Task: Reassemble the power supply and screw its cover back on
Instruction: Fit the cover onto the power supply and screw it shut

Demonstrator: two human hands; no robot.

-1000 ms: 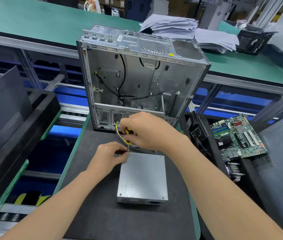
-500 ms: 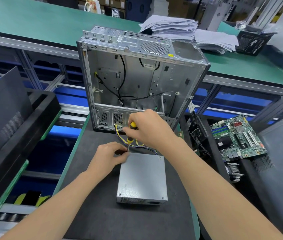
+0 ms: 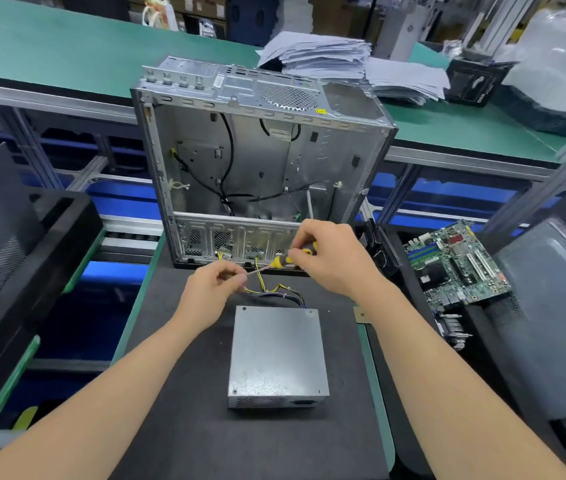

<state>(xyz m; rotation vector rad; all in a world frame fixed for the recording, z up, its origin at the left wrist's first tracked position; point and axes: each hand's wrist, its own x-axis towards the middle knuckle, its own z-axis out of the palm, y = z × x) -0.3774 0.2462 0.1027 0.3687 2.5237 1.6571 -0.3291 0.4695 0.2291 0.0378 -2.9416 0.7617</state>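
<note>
**On the dark worktop, a closed power supply and a screwdriver held in both hands**

On the dark worktop (image 3: 188, 427) an open computer case (image 3: 257, 161) stands upright at the far edge, its bare metal inside facing the person and black wires hanging across it. Nearer the person, the power supply (image 3: 276, 355) lies flat at the middle of the mat, a grey metal box with its cover on top and both hands clear of it. To the right, a green motherboard (image 3: 454, 265) rests tilted on a dark tray.

The right grip (image 3: 333, 261) hovers in front of the case's lower edge, fingers curled round the yellow-and-black handle of a screwdriver (image 3: 285, 259). The left grip (image 3: 210, 289) is beside it, thumb and forefinger pinched together at the tip of the thin shaft. Whether a screw sits between them is too small to tell.

Under the tool, a bundle of yellow and black cables (image 3: 274, 291) runs from the far side of the power supply toward the case.
</note>
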